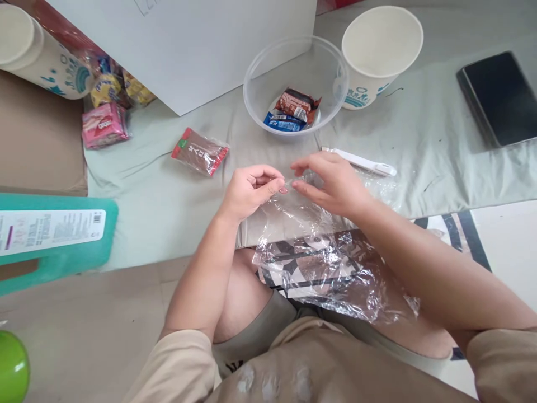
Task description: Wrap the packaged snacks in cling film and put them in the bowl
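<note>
I have my left hand (247, 190) and right hand (335, 184) both pinched shut on the plastic bag's (331, 268) top edge, the bag trailing back toward me.

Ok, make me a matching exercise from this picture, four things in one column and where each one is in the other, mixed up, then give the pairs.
Things:
1. clear plastic bag
2. blue snack packet
3. dark phone
4. red and brown snack packet

Places:
A. far right on the cloth
B. inside the clear plastic bowl
C. pinched by the left hand and right hand
D. flat on the cloth, left of the bowl

Pairs: 1-C, 2-B, 3-A, 4-D
</note>
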`<state>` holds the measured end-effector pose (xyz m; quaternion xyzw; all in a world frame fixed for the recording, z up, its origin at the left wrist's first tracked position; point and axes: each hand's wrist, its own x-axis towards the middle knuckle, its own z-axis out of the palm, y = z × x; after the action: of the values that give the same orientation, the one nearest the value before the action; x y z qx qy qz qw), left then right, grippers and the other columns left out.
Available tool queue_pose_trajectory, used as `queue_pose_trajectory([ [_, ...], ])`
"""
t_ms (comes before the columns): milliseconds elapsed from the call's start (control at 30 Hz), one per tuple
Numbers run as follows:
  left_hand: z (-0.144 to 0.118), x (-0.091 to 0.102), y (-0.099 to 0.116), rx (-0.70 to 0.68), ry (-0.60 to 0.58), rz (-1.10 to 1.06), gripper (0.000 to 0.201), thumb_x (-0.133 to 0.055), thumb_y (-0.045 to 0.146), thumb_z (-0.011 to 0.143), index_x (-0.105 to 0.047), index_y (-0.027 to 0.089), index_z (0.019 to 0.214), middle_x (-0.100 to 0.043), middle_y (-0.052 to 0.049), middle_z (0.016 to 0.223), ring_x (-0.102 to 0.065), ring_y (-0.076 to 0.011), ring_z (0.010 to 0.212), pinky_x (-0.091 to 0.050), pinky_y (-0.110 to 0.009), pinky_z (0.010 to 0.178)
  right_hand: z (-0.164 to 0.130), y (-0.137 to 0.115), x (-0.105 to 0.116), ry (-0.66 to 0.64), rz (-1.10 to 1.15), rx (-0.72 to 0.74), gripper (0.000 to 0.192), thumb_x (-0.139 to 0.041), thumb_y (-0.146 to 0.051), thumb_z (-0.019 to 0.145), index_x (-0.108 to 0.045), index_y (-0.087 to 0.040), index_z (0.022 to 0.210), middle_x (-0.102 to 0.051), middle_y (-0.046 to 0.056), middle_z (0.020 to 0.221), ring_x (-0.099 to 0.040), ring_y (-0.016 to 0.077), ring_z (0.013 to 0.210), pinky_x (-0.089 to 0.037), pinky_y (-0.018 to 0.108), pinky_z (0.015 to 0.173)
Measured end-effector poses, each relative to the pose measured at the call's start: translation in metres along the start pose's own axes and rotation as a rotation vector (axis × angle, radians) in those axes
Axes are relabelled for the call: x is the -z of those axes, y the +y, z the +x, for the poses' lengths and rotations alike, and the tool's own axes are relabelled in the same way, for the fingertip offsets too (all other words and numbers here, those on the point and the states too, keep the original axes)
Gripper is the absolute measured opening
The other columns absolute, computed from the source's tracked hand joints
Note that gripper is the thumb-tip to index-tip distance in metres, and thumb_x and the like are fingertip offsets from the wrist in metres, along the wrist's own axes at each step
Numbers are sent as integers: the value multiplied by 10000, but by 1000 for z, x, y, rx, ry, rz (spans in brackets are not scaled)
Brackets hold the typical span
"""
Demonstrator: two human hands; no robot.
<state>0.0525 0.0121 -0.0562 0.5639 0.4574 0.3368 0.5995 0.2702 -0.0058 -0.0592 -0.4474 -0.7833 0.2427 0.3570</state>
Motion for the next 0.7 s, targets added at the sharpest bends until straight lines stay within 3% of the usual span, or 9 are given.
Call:
queue_pose_trajectory([
  [133,-2,0,2,31,-12,-3,429,-919,499,650,-746,153,836,-777,-65,726,-729,-147,653,-534,-210,549,1,1,1,-26,41,-101,220,-541,-316,961,-635,-209,793,-681,36,726,-622,193,715,-460,345,735],
  [300,-1,1,-1,21,13,34,330,-892,394,674,-747,150,843,-776,-52,736,-754,-156,695,-574,-215,608,0,0,3,-44,107,-53,201,-644,-399,907,-646,-207,970,-737,75,944,-666,232,886,-488,371,829],
  [433,1,0,-2,19,-6,35,331,-880,397,669,-738,152,841,-768,-46,740,-746,-157,692,-579,-222,605,1,-4,1,-126,178,-96,101,-616,-295,889,-658,-203,890,-715,37,807,-625,172,727,-453,305,691],
  [567,3,2,-2,10,-53,95,271,-844,363,683,-722,156,809,-732,-28,688,-680,-121,607,-540,-209,548,2,-5,1,-75,181,-138,100,-602,-270,858,-653,-201,808,-684,24,736,-573,153,666,-415,290,640],
  [700,5,-1,-1,-33,-21,126,156,-767,300,714,-695,166,750,-687,-7,647,-628,-98,572,-519,-203,543,1,-5,2,-68,193,-154,92,-590,-255,840,-647,-193,802,-670,26,731,-567,150,672,-418,291,644],
])
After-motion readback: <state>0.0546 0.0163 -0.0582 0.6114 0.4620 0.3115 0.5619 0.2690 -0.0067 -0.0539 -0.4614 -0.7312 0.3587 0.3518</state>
